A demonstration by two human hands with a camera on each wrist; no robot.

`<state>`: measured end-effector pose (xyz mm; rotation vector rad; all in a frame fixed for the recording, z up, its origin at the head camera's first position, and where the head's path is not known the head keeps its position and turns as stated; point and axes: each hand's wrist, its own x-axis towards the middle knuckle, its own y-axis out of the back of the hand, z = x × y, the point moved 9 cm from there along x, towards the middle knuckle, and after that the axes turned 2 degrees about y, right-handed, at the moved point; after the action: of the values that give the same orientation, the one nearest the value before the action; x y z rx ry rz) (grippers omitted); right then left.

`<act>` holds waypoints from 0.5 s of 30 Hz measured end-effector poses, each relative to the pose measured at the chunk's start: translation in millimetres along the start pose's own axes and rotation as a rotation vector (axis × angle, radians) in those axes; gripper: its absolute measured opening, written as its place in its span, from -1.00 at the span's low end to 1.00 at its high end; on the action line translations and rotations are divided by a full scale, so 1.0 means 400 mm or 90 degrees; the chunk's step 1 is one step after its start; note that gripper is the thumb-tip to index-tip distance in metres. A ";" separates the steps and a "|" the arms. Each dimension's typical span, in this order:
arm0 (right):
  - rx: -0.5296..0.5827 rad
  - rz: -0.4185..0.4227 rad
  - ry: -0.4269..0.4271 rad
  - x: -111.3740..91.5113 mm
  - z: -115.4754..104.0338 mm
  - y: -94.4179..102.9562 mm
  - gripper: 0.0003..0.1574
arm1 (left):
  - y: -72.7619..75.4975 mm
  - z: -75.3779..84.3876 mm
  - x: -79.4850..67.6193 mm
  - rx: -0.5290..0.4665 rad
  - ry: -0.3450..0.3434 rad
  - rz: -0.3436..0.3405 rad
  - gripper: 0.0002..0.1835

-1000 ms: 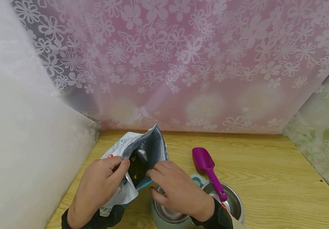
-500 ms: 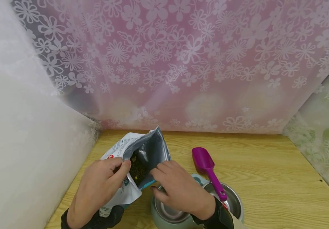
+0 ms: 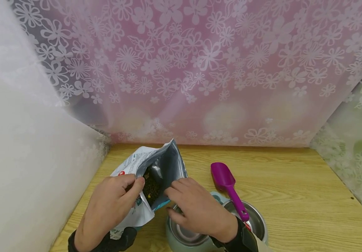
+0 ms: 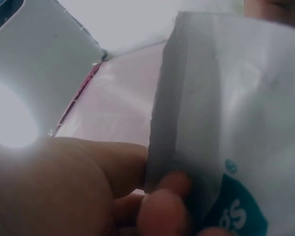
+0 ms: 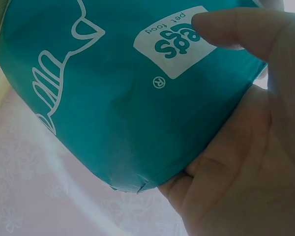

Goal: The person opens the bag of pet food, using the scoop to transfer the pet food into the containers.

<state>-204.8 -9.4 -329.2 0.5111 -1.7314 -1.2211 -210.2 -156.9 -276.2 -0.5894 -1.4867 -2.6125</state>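
A pet food bag (image 3: 139, 214), white on one side and teal (image 5: 113, 113) on the other, stands tilted with its mouth spread wide. Dark green-brown dry bits (image 3: 151, 190) lie inside against the silver lining (image 3: 169, 164). My left hand (image 3: 109, 204) pinches the near-left rim between thumb and fingers; the left wrist view shows the white panel (image 4: 236, 93) beside them. On the opposite rim, my right hand (image 3: 198, 210) has its fingers hooked over the edge. In the right wrist view its thumb (image 5: 241, 29) lies along the teal printed face.
Below my right hand sits a pale green double feeder with a steel bowl (image 3: 187, 235) on the left and another steel bowl (image 3: 260, 224) on the right. A purple scoop (image 3: 224, 176) leans across the right bowl, its head on the wooden table (image 3: 303, 196). Floral curtains surround the table.
The bag's mouth has shifted slightly right and its right rim is drawn a little wider, with my right hand moving along. My left hand keeps its hold. The scoop and bowls stay put.
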 end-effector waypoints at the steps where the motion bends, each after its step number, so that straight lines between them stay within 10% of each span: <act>1: 0.000 -0.003 0.000 0.000 0.000 -0.001 -0.74 | 0.001 0.001 0.000 0.000 -0.004 0.004 -0.51; 15: 0.015 0.004 -0.004 -0.002 0.000 0.002 -0.68 | 0.005 0.003 0.001 0.011 -0.005 0.018 -0.48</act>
<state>-204.3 -8.6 -329.0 0.5158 -1.7532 -1.2005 -209.6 -157.1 -273.9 -0.6161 -1.4909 -2.5760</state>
